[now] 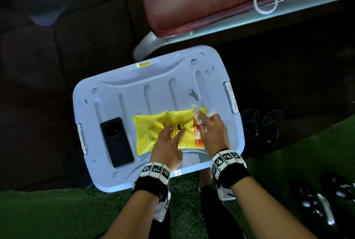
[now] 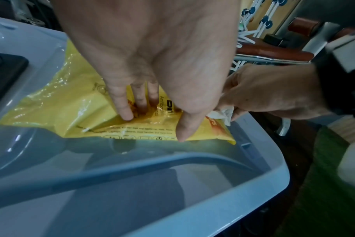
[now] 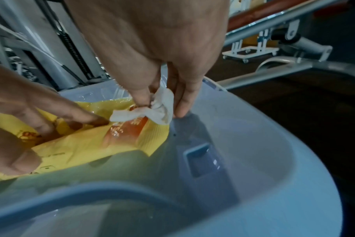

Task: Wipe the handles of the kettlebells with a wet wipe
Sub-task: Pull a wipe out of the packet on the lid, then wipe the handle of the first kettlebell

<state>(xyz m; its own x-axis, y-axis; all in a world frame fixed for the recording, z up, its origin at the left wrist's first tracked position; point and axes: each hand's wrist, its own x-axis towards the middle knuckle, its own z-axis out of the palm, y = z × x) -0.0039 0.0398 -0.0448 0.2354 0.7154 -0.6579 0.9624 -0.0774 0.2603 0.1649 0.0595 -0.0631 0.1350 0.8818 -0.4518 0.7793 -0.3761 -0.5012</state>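
Two hands work over a yellow wipes packet (image 1: 165,129) that lies flat on the pale blue lid (image 1: 134,77) of a plastic storage bin. What the bin holds under its closed, translucent lid cannot be made out. The left hand (image 1: 169,142) presses the packet down with straight, slightly spread fingers (image 2: 121,104), thumb at the packet's near edge. The right hand (image 1: 213,131) pinches a white wet wipe (image 3: 160,107) between thumb and fingers at the packet's right end, beside its orange label strip (image 3: 126,133). The wipe is crumpled and twisted, one loose corner lying across the strip and another poking out past the fingertips in the head view. A black phone (image 1: 116,140) lies camera-side up on the lid, left of the packet and apart from it. A dark kettlebell with a shiny handle (image 1: 322,206) sits on the green turf at lower right, well apart from the wipe.
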